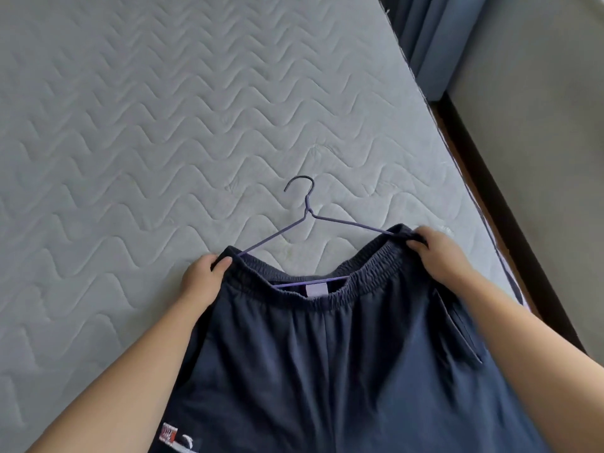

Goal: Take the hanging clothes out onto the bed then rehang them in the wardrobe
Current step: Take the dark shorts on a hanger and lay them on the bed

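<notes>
Holds navy shorts [343,371] by the waistband at 6 o'clock over a quilted grey mattress [163,125], waist opening turned toward 12. Pinches the waistband's 9 o'clock corner with the left hand [202,273], thumb clamped on the elastic, other fingers hidden under the cloth. Grips the 3 o'clock corner with the right hand [438,253], fingers curled together over the elastic and closed tight on it. Threaded through the waistband, a thin purple wire hanger [307,204]: both shoulder ends buried in fabric, lower bar crossing the opening just above a white label [316,289], hook resting on the mattress toward 12 o'clock. At 7 o'clock on the shorts, a red-and-white logo patch [170,434]. Beyond the mattress edge, blue curtain [425,37] at 1 o'clock, dark bed frame [501,204] and pale floor [539,125] at 3 o'clock.
</notes>
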`<action>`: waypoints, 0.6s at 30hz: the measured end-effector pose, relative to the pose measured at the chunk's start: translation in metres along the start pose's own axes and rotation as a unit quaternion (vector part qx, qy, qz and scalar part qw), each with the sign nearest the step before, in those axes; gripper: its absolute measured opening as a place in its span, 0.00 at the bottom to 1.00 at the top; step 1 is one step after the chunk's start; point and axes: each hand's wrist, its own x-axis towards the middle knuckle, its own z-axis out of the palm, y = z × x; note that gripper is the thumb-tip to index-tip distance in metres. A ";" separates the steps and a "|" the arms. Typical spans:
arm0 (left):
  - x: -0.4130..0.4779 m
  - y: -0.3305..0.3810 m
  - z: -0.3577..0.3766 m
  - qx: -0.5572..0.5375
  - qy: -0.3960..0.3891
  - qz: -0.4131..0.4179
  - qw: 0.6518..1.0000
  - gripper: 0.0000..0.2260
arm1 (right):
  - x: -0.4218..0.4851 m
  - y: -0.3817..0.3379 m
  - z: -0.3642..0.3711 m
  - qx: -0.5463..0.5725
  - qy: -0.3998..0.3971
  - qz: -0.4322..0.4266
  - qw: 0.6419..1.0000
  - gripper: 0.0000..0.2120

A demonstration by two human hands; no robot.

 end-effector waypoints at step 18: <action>0.025 0.008 -0.026 -0.091 0.112 0.075 0.987 0.10 | 0.025 -0.027 -0.017 0.093 0.088 -0.042 0.991 0.02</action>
